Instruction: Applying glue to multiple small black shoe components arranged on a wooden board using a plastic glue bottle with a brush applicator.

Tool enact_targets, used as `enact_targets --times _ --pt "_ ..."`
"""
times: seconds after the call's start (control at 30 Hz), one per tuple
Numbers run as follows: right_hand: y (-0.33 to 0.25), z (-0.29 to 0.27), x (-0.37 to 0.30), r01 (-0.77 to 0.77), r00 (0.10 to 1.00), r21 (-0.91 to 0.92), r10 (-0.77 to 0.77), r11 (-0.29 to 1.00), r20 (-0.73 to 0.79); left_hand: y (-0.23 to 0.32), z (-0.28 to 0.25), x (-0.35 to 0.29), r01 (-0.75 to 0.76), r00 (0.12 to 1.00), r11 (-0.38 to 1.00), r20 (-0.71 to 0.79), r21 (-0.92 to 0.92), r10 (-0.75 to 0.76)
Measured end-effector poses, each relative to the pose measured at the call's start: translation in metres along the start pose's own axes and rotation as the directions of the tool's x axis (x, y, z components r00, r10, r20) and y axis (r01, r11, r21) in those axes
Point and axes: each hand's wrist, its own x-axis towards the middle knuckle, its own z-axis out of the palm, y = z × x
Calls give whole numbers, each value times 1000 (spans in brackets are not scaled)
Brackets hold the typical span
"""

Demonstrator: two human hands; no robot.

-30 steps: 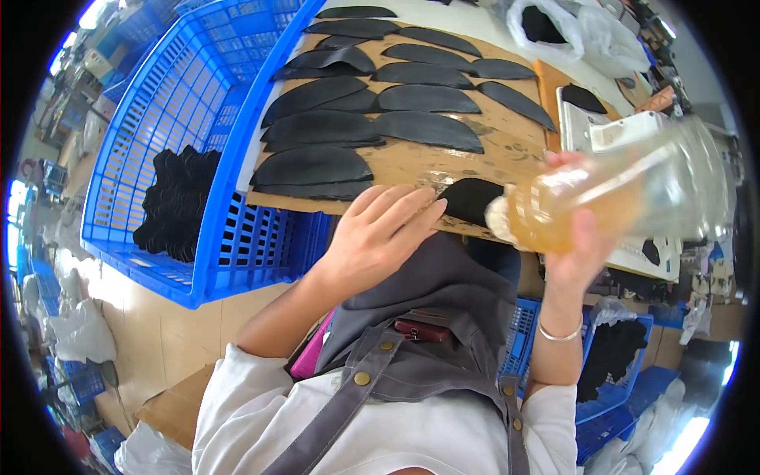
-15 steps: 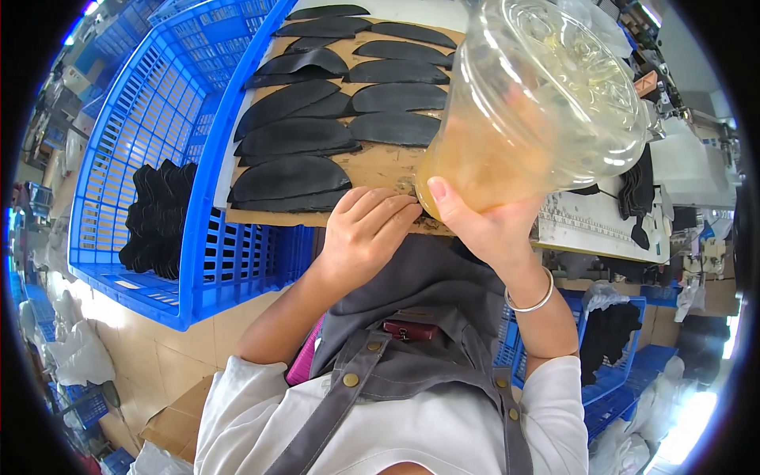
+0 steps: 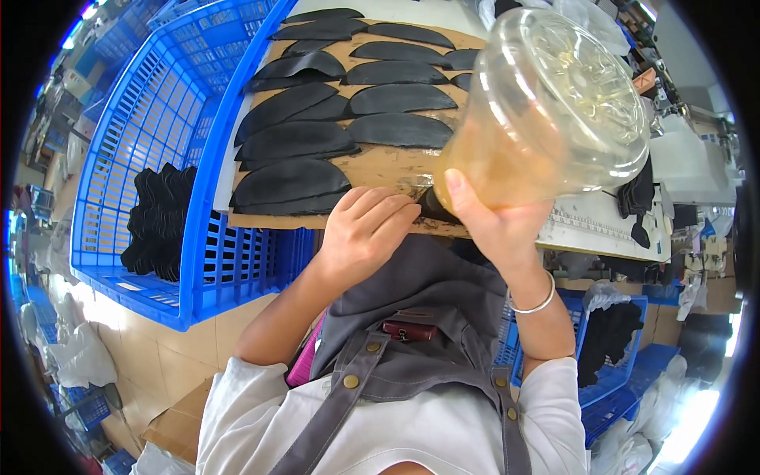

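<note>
My right hand (image 3: 500, 218) is wrapped round a clear plastic bottle (image 3: 546, 111) with amber liquid in its lower part. The bottle is tilted, its ridged base up toward the right and its narrow end down toward the board. At the board's near edge, my left hand (image 3: 368, 226) is closed, fingertips pinched at the corner of a black piece (image 3: 434, 207) that lies mostly hidden under the bottle. Rows of flat, black, half-moon pieces (image 3: 293, 184) lie on the brown cardboard (image 3: 388, 168) beyond and to the left of my hands.
A large blue plastic crate (image 3: 186, 261) stands at the left, with a stack of wavy black pieces (image 3: 158, 226) inside. To the right, more black pieces (image 3: 636, 198) lie on the white table (image 3: 606, 226). Another blue crate (image 3: 633, 348) with black material stands lower right.
My right hand has shifted the bottle slightly right, uncovering part of the black piece near my left fingertips. My left hand stays nearly in place.
</note>
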Motion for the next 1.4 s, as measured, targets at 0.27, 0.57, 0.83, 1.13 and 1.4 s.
enact_targets --times 0.27,0.57,0.83,1.13,1.4 --pt "-10 -62 -25 -158 976 -228 118 961 -182 0 -2 -1 36 999 999 -20 -13 -36" --pt "-31 -42 -20 -172 945 84 188 982 -268 -1 -4 1 38 999 998 -10 -42 -39" --pt "-20 -20 -16 17 1000 -150 -18 989 -9 1 -4 3 18 999 999 31 -27 -17" --pt "-10 -141 -64 -164 838 -488 -140 857 -527 12 -14 20 143 985 988 108 -59 -136" --pt "1 -144 -86 -66 823 641 405 765 -399 43 15 84 57 915 984 403 -169 16"
